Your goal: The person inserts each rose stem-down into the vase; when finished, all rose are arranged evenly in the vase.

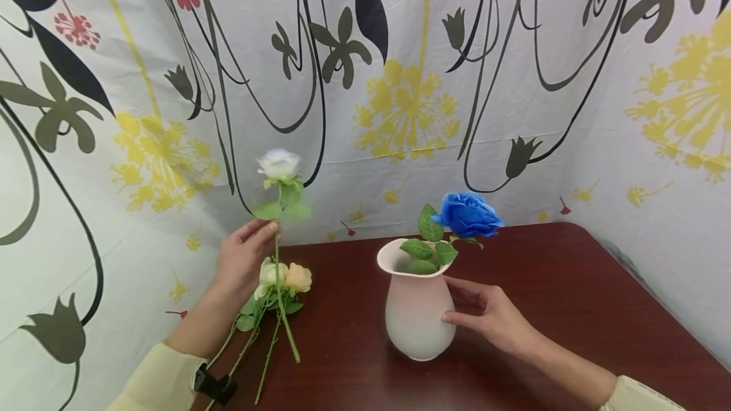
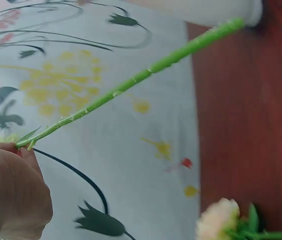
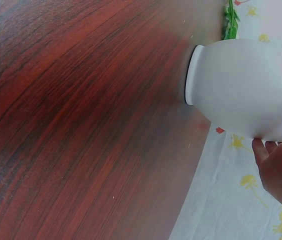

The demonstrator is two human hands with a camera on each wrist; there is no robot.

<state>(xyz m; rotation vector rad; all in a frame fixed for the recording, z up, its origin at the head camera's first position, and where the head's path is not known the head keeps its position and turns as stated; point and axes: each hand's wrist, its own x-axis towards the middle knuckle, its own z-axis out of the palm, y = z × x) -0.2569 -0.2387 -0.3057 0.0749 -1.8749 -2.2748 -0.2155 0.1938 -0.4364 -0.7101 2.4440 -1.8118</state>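
Between thumb and fingers, my left hand [image 1: 247, 257] pinches the stem of a white rose [image 1: 280, 165] just below its leaves. The rose stands nearly upright above the table, and its bare green stem [image 2: 116, 93] slants down to a cut end. A white vase [image 1: 419, 316] with a flared, wavy rim stands upright on the table. My right hand [image 1: 497, 316] holds the vase by its right side, thumb toward the front and fingers [image 3: 259, 149] against its wall. One blue rose [image 1: 468, 214] leans to the right out of the vase's mouth, its lower stem hidden inside.
More roses lie on the dark red-brown table [image 1: 342, 360] at the left, including a peach rose [image 1: 298, 278] and a pale cream rose [image 1: 273, 273], stems toward the near edge. A flower-patterned cloth [image 1: 342, 113] hangs behind the table and along its sides.
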